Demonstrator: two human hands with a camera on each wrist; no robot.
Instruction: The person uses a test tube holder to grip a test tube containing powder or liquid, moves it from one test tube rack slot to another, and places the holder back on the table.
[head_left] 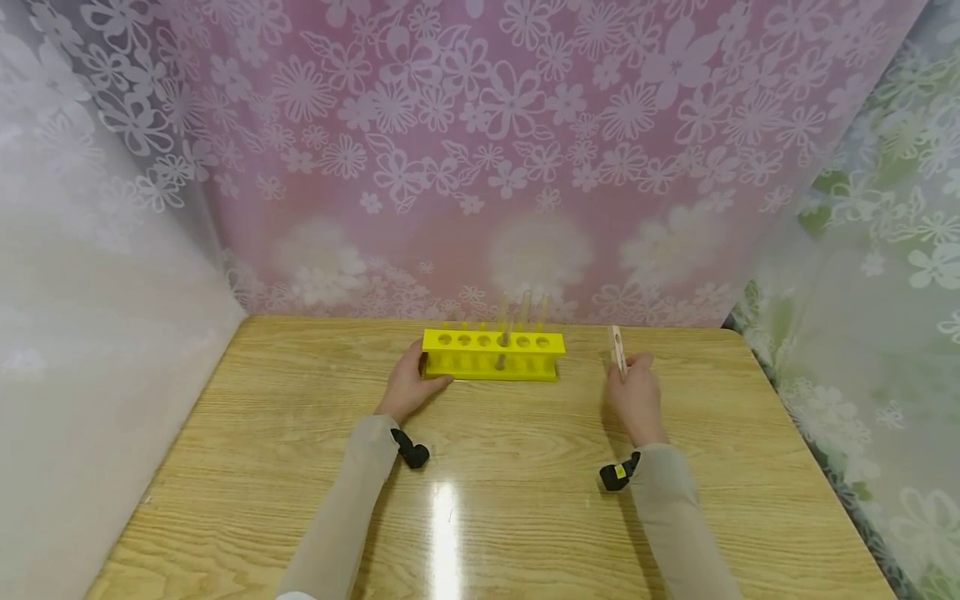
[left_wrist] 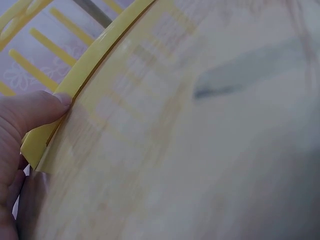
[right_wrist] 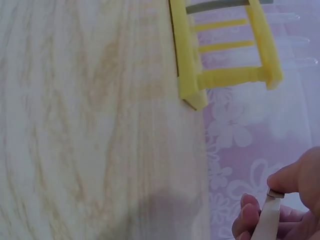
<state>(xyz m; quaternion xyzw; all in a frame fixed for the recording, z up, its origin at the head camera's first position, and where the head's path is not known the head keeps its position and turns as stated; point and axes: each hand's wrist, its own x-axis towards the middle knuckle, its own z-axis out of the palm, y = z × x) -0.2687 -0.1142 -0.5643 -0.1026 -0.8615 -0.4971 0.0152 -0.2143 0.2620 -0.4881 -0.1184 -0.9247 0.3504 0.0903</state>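
A yellow test tube rack stands at the back of the wooden table. My left hand grips its left end; in the left wrist view the thumb lies on the rack's base edge, with the other fingers mostly hidden. One test tube with a greyish lower part stands in a hole right of the middle. Several clear tubes rise behind the rack's right half. Off to the right, my right hand pinches a wooden test tube clamp, raised and apart from the rack.
The wooden table runs back to a pink flowered curtain. White sheeting hangs on the left, a green and white patterned sheet on the right. A bright reflection lies across the front of the table.
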